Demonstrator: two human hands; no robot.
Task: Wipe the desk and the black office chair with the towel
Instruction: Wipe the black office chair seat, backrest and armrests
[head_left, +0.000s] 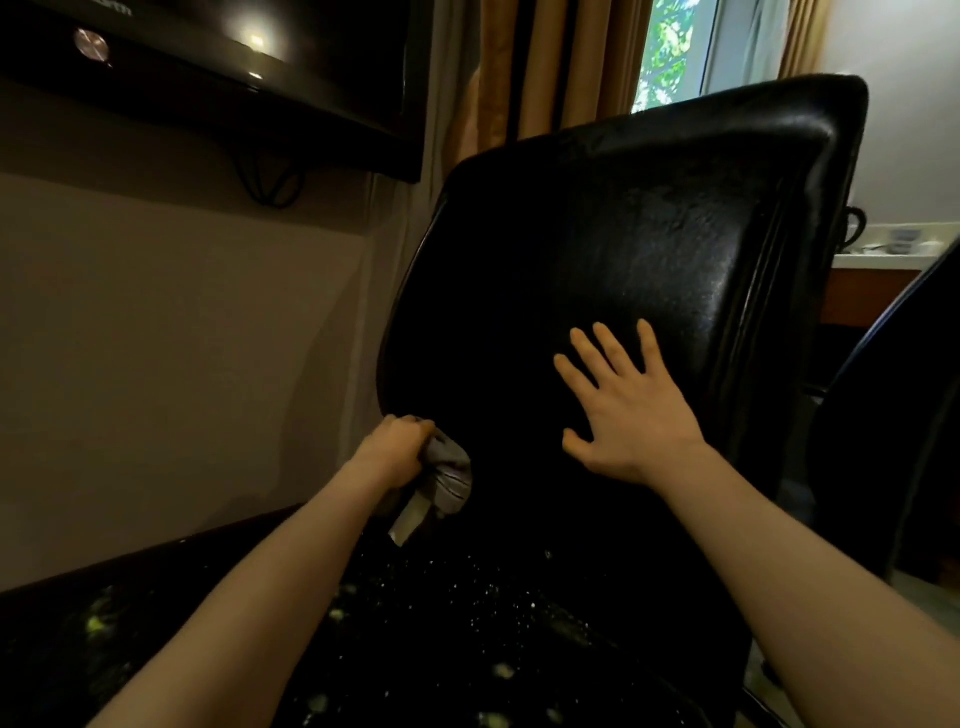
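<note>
the black office chair (623, 249) is seen tilted, its backrest filling the middle of the view. the right hand (628, 410) is laid flat on the backrest, fingers straight and spread wide. the left hand (397, 449) is curled round a bunched grey towel (447, 475), held against the lower left edge of the backrest. the dark speckled desk (78, 639) is observed below, at lower left.

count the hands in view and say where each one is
2. The left hand grips the towel at the lower left edge of the black office chair; the right hand lies flat, fingers spread, on the backrest's middle. No others show.
</note>
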